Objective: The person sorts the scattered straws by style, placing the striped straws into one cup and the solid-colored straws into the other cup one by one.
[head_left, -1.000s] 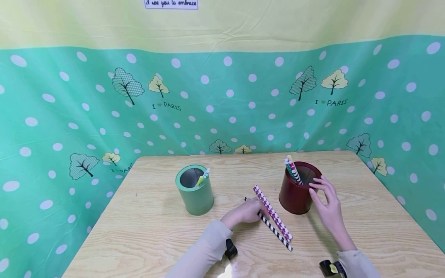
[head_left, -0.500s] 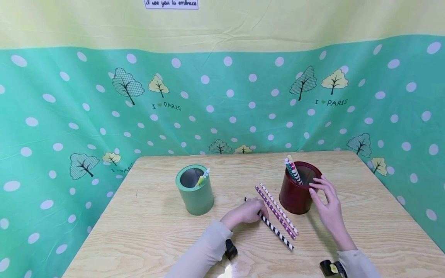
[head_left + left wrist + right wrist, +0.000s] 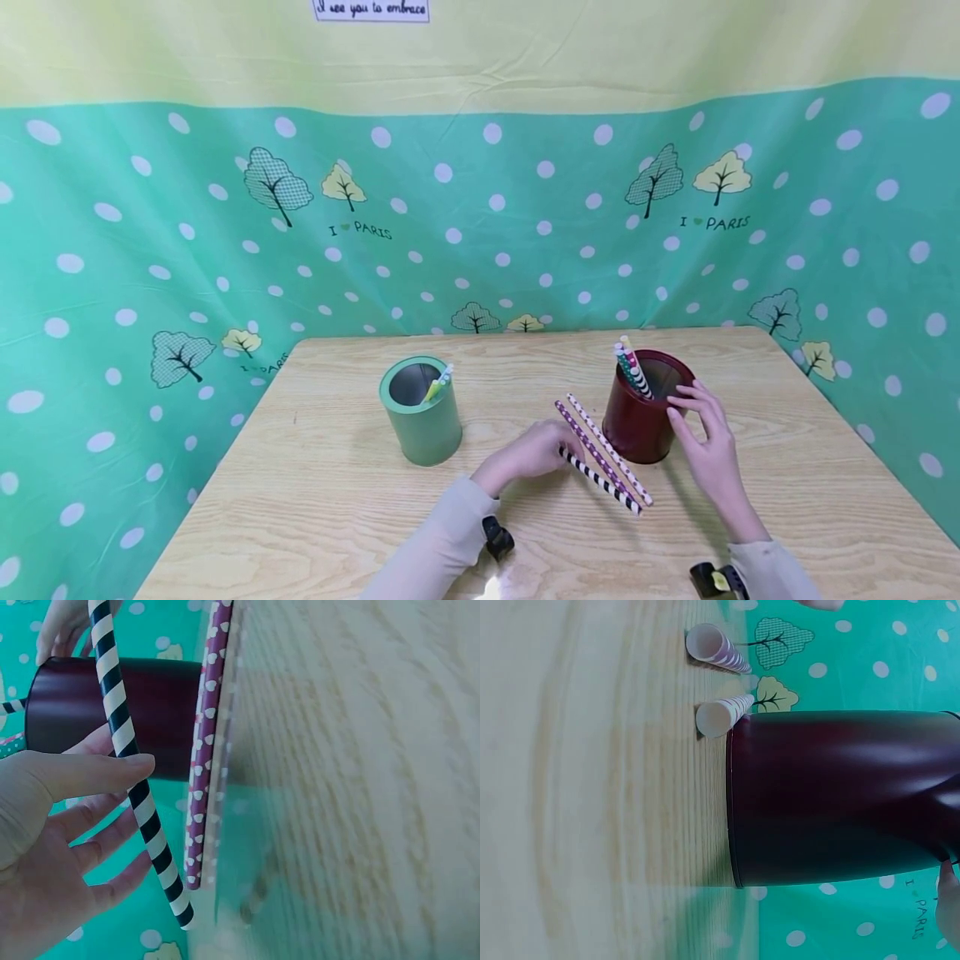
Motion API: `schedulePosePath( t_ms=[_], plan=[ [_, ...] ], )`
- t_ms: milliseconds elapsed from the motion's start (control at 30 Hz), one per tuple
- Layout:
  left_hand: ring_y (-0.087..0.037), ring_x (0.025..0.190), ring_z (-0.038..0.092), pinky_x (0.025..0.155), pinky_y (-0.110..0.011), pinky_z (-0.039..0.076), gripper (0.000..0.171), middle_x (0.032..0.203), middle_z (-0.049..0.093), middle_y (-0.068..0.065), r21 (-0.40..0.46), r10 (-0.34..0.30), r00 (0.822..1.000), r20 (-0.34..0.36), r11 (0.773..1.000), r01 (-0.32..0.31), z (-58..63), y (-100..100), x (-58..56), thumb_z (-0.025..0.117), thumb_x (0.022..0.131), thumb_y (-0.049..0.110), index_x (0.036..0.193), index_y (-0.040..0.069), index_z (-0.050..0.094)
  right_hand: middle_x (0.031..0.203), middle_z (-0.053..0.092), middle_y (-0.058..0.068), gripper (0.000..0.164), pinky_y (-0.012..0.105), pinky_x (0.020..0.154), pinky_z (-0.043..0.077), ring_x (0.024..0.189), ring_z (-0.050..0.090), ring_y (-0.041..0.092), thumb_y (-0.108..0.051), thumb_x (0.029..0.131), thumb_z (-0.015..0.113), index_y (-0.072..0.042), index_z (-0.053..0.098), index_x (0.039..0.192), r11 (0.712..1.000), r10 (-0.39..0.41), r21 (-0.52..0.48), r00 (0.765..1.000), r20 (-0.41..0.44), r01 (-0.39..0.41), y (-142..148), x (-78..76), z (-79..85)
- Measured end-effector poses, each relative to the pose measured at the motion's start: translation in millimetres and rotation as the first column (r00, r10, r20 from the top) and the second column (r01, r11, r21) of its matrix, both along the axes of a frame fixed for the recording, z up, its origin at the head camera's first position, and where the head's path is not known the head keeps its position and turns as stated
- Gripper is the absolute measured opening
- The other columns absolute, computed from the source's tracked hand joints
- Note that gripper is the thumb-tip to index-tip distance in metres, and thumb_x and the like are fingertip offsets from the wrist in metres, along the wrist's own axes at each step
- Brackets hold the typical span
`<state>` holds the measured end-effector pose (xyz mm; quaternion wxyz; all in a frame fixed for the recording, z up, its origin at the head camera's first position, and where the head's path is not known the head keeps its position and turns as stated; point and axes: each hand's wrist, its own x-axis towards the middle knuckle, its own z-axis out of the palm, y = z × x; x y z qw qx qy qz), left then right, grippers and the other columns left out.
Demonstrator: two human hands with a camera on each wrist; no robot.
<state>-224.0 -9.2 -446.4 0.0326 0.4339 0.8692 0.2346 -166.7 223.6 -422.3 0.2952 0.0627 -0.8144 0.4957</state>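
My left hand (image 3: 542, 450) pinches a black-and-white striped paper straw (image 3: 120, 712) between thumb and fingers. In the head view this straw slants toward the near right, its lower end overlapping a purple straw with pale hearts (image 3: 592, 451). Alongside lies a white straw with dark spots (image 3: 611, 451). Just right of these two stands a dark red can (image 3: 832, 795), upright, with several patterned straws (image 3: 633, 368) leaning inside it. On the can's near right rim rest the curved fingers and thumb of my right hand (image 3: 708, 446); the right wrist view shows only a bit of that hand.
A green can (image 3: 427, 433) stands left of my left hand, with a few pale green and yellow straws (image 3: 437, 383) in it. The wooden table (image 3: 322, 500) ends at the back against a green dotted curtain (image 3: 495, 250).
The purple and white straws, close together at first, have come apart, shifting right. My left hand has raised the striped straw slightly, its near end swinging right toward them. My right hand stays put.
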Motion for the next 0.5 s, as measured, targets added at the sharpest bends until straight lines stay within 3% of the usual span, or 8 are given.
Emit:
schedulePosePath(
  t_ms=[133, 200, 400, 500],
  plan=[
    [-0.003, 0.085, 0.053, 0.083, -0.015, 0.037, 0.023, 0.087, 0.063, 0.006, 0.049, 0.006, 0.999, 0.039, 0.999, -0.008, 1.3, -1.4, -0.8, 0.065, 0.07, -0.003, 0.086, 0.014, 0.067, 0.122, 0.048, 0.005, 0.022, 0.031, 0.107, 0.016, 0.127, 0.023, 0.002, -0.001, 0.084, 0.056, 0.004, 0.058, 0.105, 1.0, 0.009, 0.002, 1.0, -0.016, -0.009, 8.9, -9.4, -15.4],
    [-0.004, 0.085, 0.053, 0.082, -0.014, 0.038, 0.022, 0.089, 0.063, 0.004, 0.079, 0.004, 0.998, 0.061, 0.997, -0.009, 2.6, -1.8, -1.0, 0.065, 0.071, -0.003, 0.087, 0.013, 0.067, 0.12, 0.048, 0.005, 0.022, 0.032, 0.107, 0.016, 0.127, 0.023, 0.003, 0.001, 0.083, 0.056, 0.004, 0.058, 0.105, 1.0, 0.002, -0.003, 1.0, -0.009, -0.002, 5.5, -5.9, -9.7],
    [-0.004, 0.082, 0.053, 0.077, -0.013, 0.04, 0.019, 0.087, 0.064, 0.001, 0.176, 0.013, 0.993, 0.119, 0.984, -0.034, 8.1, -1.5, 0.0, 0.066, 0.073, -0.002, 0.089, 0.008, 0.067, 0.115, 0.044, -0.014, 0.02, 0.033, 0.106, 0.018, 0.125, 0.024, -0.001, 0.002, 0.084, 0.054, 0.007, 0.057, 0.103, 1.0, -0.012, -0.006, 1.0, -0.004, 0.012, -7.2, 6.4, 10.6],
    [-0.003, 0.081, 0.052, 0.075, -0.014, 0.041, 0.019, 0.085, 0.063, 0.002, 0.221, 0.024, 0.989, 0.143, 0.974, -0.056, 9.9, -1.3, 0.2, 0.067, 0.073, 0.0, 0.09, 0.008, 0.067, 0.116, 0.047, -0.006, 0.02, 0.036, 0.106, 0.018, 0.125, 0.024, 0.0, 0.003, 0.084, 0.054, 0.007, 0.057, 0.103, 1.0, -0.009, -0.01, 1.0, -0.005, 0.009, -4.8, 3.8, 6.7]
  ],
)
